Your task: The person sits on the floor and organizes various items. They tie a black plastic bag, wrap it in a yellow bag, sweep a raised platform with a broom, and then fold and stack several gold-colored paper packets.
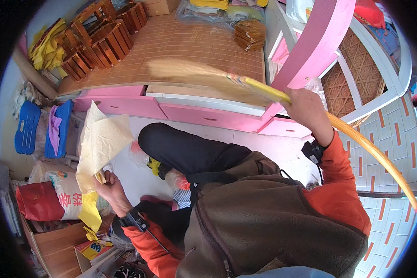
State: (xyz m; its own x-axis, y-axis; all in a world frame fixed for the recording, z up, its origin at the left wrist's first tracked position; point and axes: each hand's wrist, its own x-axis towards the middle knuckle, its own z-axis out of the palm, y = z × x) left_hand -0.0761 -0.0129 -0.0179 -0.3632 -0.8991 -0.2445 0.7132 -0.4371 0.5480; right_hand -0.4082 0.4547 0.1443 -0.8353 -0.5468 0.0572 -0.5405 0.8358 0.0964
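My right hand [304, 106] is closed around the yellow handle of a straw broom [368, 146]. The broom's bristles, blurred, lie over the front part of a mat-covered wooden platform [194, 45], and the handle runs back past my right sleeve. My left hand [109, 189] grips crumpled cream paper [104, 139] at its lower end, left of my knee. A yellow sheet [90, 212] hangs just below that hand. Whether the bristles touch the mat cannot be told.
Copper-coloured slatted racks [107, 45] and yellow papers [48, 48] stand at the platform's back left. A hexagonal stack [250, 34] lies near its right edge. A pink post [316, 41] rises beside my right hand. Blue plastic stools [59, 128] and sacks [67, 194] are at left.
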